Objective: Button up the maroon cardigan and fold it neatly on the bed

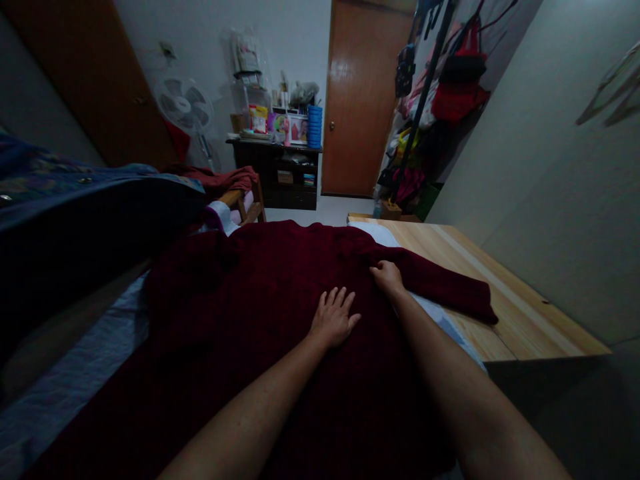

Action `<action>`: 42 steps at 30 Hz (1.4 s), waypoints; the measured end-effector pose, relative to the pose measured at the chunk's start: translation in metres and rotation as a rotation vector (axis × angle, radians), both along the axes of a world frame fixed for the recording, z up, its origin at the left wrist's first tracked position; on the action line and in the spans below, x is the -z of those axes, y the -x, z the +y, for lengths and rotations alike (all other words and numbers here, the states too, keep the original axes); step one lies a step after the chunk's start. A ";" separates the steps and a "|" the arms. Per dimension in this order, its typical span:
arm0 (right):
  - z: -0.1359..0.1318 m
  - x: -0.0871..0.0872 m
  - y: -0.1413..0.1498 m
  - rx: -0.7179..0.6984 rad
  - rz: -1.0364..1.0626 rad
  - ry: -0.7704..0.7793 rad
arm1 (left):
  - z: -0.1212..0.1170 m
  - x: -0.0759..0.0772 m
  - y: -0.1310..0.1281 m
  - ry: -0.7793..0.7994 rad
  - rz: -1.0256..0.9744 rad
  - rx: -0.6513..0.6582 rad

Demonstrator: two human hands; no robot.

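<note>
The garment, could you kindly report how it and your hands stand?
Left hand flat on garment, fingers spread. Right hand curled near its sleeve, grip unclear. Sleeve extends over tabletop. Nothing visibly blocking hands.

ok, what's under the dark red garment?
A pale, bluish cloth shows past both sides of the dark red garment; the outstretched sleeve also crosses a wooden surface. Anything else beneath the body is covered, so I can't tell.

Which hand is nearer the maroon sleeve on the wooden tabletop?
Right. The right hand, fingers curled, is at the shoulder end of the sleeve; the left hand lies flat on the garment, farther left.
</note>
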State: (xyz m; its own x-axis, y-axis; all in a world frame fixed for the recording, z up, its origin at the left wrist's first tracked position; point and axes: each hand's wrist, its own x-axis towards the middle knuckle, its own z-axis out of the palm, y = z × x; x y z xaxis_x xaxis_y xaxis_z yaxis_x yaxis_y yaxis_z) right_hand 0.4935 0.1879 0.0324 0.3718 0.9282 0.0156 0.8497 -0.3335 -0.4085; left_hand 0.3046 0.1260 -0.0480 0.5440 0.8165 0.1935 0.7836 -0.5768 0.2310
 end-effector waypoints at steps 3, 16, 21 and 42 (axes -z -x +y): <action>0.000 0.002 0.000 -0.020 0.010 0.002 | 0.001 -0.001 0.000 0.023 -0.001 0.005; 0.001 0.007 -0.008 -0.068 0.067 -0.048 | 0.065 -0.019 0.014 0.088 0.065 -0.008; -0.001 0.010 -0.011 -0.073 0.129 -0.091 | 0.066 -0.005 0.009 0.108 0.097 0.004; -0.126 0.006 -0.112 0.111 -0.496 -0.046 | -0.019 -0.028 0.039 0.235 0.205 0.127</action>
State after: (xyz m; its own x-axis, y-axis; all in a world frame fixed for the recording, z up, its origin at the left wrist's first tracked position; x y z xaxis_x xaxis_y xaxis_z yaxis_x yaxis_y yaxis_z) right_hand 0.6055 0.0624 0.0261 0.4053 0.8779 0.2550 0.9057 -0.4235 0.0185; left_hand 0.2658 0.1068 -0.0199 0.6524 0.7489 -0.1159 0.7526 -0.6224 0.2148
